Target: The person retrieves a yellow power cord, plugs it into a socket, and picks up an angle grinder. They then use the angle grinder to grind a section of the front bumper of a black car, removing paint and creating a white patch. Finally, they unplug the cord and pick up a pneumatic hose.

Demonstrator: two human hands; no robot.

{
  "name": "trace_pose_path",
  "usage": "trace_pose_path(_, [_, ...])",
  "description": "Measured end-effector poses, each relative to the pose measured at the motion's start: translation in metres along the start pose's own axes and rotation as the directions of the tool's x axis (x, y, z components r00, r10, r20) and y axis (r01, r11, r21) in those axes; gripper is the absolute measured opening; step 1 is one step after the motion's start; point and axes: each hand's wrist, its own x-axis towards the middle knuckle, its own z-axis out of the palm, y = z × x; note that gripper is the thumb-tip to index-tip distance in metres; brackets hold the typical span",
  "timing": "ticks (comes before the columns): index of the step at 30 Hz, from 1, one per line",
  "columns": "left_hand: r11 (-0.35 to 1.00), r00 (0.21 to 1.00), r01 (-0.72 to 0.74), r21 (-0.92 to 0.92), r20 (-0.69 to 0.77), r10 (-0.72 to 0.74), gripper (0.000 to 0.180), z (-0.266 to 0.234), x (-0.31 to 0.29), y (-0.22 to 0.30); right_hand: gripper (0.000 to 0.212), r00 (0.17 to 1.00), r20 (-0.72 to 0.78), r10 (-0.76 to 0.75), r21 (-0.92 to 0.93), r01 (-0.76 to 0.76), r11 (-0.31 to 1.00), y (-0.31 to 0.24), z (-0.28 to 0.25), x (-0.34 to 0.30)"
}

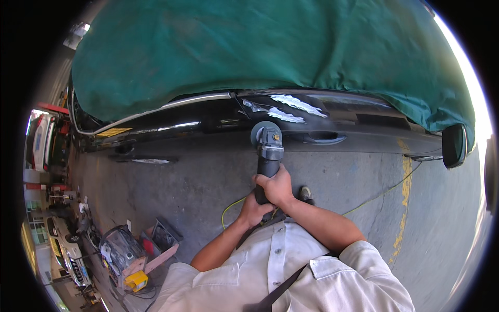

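Both of my hands are closed around a black angle grinder [268, 165], held upright in front of my chest with its head away from me. My right hand [276, 186] wraps the body just below the metal gear head. Closer to me, my left hand [254, 209] grips the rear end of the tool. The grinder's round disc [255, 135] is at the side of a dark car [176, 120]; whether it touches the panel I cannot tell. Crumpled white patches [297, 105] lie on the car just beyond the disc. Right of the disc is a door handle [325, 138].
A green cover [234, 47] drapes over the car. A side mirror [454, 146] sticks out at right. A yellow-green cable [374, 198] crosses the concrete floor. At lower left are an open box [162, 236], a yellow object [136, 281] and another car [67, 247].
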Motion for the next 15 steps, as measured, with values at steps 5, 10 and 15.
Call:
trace_pose_path(5, [0.998,0.999,0.042,-0.052,0.015,-0.041,0.035,-0.001,0.005,-0.001,0.056,1.0,-0.015,0.004,0.001,-0.004,1.0,0.002,0.001,0.004])
trace_pose_path(10, [1.0,0.999,0.031,-0.001,0.019,-0.031,0.036,-0.003,0.009,-0.006,0.056,1.0,-0.019,-0.013,0.021,0.014,1.0,0.005,0.001,0.007])
trace_pose_path(15, [0.997,1.0,0.024,0.067,-0.003,-0.023,0.038,-0.005,0.01,-0.014,0.056,1.0,-0.007,-0.018,0.005,0.018,1.0,0.009,0.002,0.008])
